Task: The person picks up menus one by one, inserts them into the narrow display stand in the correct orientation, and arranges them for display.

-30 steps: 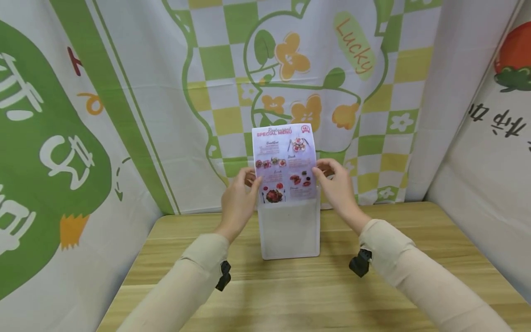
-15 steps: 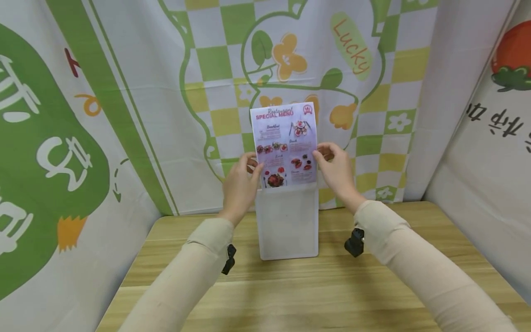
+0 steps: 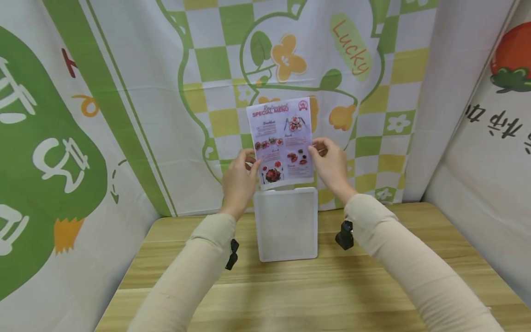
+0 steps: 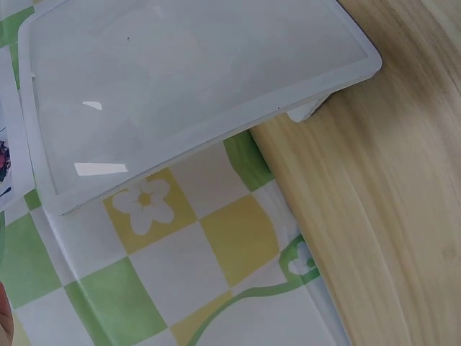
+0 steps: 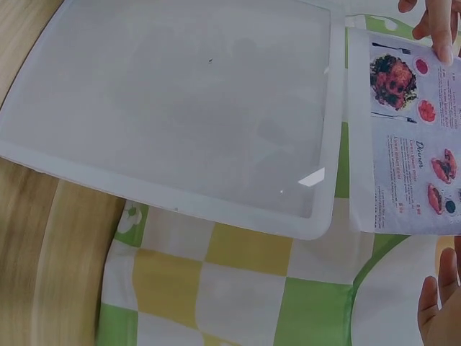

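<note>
Left hand (image 3: 239,180), right hand (image 3: 330,162), pinching opposite menu (image 3: 282,143) edges

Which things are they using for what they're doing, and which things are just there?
Being used:
- rectangular lilac-and-white paper menu, pinched by the left hand and right hand
- white rectangular display stand with rounded corners, below the menu; probably its holder

Just there:
- light-brown wooden table
- green, yellow and white checked cloth, behind

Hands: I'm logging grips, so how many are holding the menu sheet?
2. The left hand pinches the left edge of the menu sheet, the right hand its right edge, above the white panel. Some fingers are partly hidden.
</note>
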Demonstrator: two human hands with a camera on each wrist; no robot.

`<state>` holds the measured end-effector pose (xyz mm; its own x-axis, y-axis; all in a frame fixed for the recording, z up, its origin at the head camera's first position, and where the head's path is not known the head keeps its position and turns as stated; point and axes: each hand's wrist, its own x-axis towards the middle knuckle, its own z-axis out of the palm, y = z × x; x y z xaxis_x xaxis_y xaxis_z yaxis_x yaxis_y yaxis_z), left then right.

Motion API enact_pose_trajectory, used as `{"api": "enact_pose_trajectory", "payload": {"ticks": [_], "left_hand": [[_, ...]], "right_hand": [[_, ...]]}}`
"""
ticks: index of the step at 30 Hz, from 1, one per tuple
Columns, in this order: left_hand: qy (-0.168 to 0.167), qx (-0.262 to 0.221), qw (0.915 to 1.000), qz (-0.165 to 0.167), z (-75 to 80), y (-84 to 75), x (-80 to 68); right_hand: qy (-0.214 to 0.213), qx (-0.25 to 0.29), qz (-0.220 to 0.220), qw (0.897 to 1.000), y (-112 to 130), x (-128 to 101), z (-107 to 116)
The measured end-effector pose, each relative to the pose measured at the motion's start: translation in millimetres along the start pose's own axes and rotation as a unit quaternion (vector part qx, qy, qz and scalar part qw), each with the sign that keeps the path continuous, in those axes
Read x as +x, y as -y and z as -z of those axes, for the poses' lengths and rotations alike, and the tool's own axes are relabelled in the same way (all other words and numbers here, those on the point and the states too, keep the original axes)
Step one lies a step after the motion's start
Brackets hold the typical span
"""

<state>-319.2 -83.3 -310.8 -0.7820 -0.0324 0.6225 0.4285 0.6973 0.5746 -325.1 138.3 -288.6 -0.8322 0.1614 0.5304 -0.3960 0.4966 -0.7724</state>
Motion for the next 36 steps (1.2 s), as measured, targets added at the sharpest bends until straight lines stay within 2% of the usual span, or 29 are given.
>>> {"api": "enact_pose_trajectory", "payload": {"ticks": [8, 36], "left_hand": [[-0.004, -0.003, 0.9998, 0.018, -1.5, 5.5, -2.1], [-0.006, 0.004, 0.9999, 0.010, 0.3, 3.6, -4.4]], "right_hand": [[-0.003, -0.006, -0.003, 1.000, 0.7, -0.1, -3.2], [0.013, -0.011, 0.004, 1.000, 0.6, -1.7, 1.0]]}}
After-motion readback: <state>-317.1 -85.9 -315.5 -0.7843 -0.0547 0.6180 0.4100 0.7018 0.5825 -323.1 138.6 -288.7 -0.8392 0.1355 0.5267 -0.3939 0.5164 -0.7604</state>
